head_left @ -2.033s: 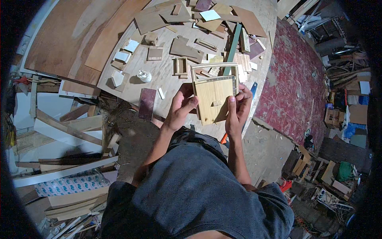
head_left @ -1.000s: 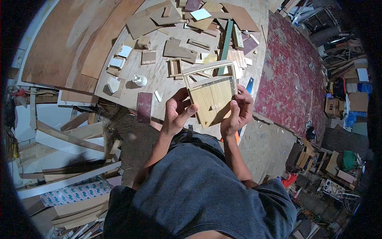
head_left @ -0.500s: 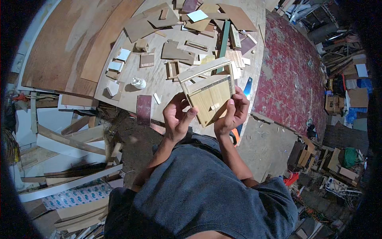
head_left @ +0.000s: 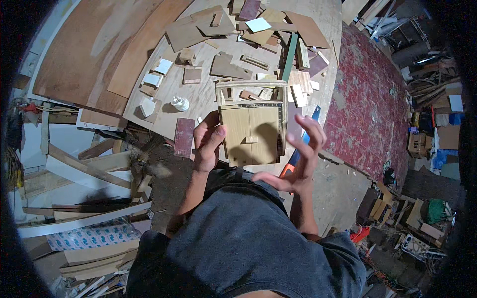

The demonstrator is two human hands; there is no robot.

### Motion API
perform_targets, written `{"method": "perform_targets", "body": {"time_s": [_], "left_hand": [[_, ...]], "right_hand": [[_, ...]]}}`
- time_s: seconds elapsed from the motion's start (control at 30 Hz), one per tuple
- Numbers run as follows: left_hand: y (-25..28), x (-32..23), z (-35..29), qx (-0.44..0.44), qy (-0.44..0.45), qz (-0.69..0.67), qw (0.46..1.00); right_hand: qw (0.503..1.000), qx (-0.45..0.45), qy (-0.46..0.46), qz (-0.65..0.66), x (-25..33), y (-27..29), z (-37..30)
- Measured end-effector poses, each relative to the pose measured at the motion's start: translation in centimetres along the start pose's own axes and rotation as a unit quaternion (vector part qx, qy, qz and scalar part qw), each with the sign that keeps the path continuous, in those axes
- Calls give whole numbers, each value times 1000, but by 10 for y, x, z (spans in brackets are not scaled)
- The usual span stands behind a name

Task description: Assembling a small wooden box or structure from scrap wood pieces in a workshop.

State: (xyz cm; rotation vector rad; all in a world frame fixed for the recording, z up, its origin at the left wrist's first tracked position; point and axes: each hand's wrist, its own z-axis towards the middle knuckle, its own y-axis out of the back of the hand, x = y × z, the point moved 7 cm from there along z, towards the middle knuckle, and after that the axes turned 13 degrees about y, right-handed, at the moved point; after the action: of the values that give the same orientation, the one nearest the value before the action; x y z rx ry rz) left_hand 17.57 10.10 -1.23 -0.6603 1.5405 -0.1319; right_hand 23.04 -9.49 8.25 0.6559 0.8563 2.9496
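Note:
In front of my body is a small wooden cabinet [head_left: 237, 126] with two pale door panels, a little light-coloured handle, a dark patterned strip along the top and right edges, and an open frame section at its far end. My left hand [head_left: 208, 144] grips its left side, thumb on the front face and fingers behind. Off the cabinet's lower right, my right hand [head_left: 302, 166] is apart from it, fingers spread and holding nothing. Beyond that hand lies a hand saw [head_left: 316, 114] with a blue blade and an orange handle, partly hidden.
The plywood worktable [head_left: 196, 94] carries many wood offcuts, a white bottle [head_left: 180, 103], a dark red block [head_left: 184, 137] and a green strip [head_left: 289, 58]. Large boards [head_left: 94, 54] lean at the left. Scrap wood [head_left: 89, 169] fills the lower left; clutter lines the right.
My right hand has let go of the cabinet and moved down and right, its fingers opening. The cabinet has turned from a tilt to nearly straight, still in my left hand.

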Motion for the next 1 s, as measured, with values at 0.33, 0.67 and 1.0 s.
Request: {"method": "perform_targets", "body": {"time_s": [0.33,0.67,1.0], "left_hand": [[-8,-14,-10,47,16,63,997],[-6,-9,-16,33,35,53,997],[61,22,-15,-165,25,-40,985]], "right_hand": [[983,184,-14,-24,11,-15,12],[983,183,-12,-18,7,-18,5],[986,-89,-142,9,-96,14,-68]]}}
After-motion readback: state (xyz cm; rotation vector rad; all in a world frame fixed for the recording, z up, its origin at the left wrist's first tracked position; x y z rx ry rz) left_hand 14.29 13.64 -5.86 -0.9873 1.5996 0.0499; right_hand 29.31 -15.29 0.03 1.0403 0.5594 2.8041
